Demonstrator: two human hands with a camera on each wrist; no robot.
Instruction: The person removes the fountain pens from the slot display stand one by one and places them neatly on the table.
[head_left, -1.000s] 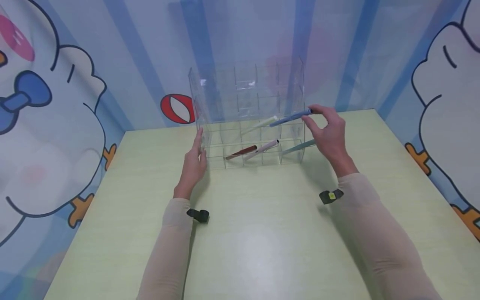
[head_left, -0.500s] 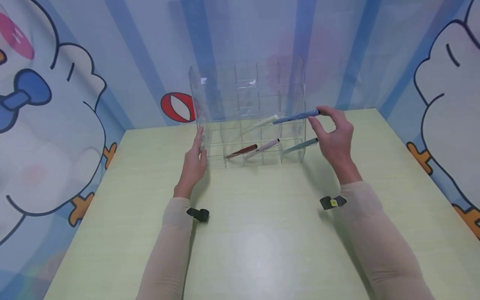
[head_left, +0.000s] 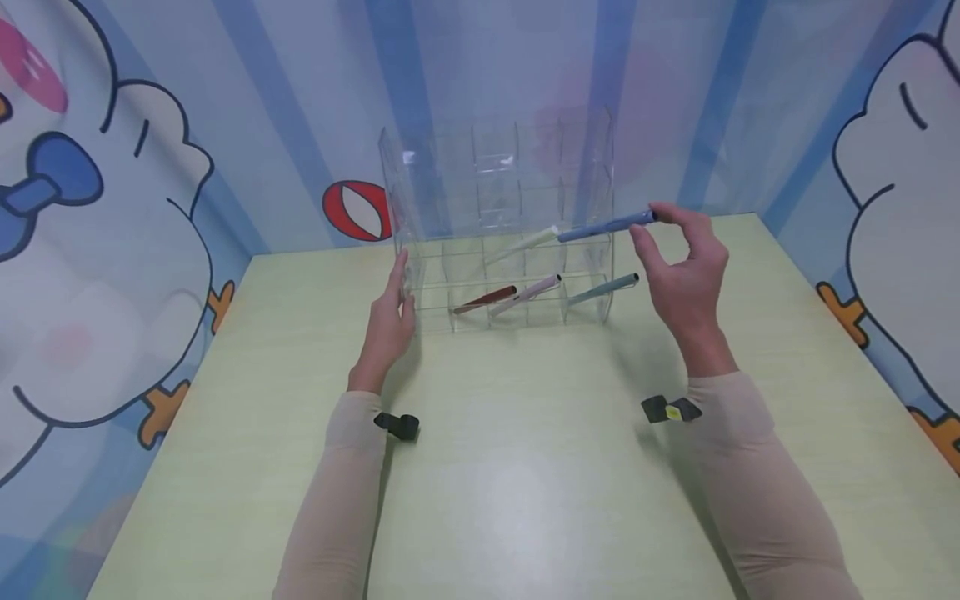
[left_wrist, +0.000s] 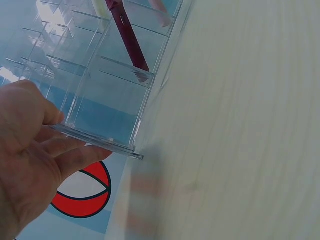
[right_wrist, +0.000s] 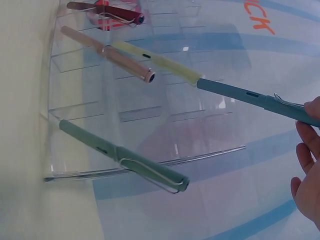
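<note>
A clear acrylic pen rack with stepped compartments stands on the table. My left hand grips its left side wall, thumb and fingers on either side of the panel in the left wrist view. With thumb and fingertips, my right hand pinches the cap end of a blue pen, raised and slanting over the rack's right side. Its lower tip overlaps the end of a pale yellow pen in the right wrist view. A dark red pen, a pale pink pen and a green pen lean in the front row.
The pale wooden table extends in front of the rack. Behind it rises a blue striped backdrop with a red and white ball print. Cartoon-printed side walls flank the table.
My right hand has drawn the blue pen to the right and slightly up, its tip moving off the pale yellow pen's side toward its end. My left hand has kept its hold on the rack.
</note>
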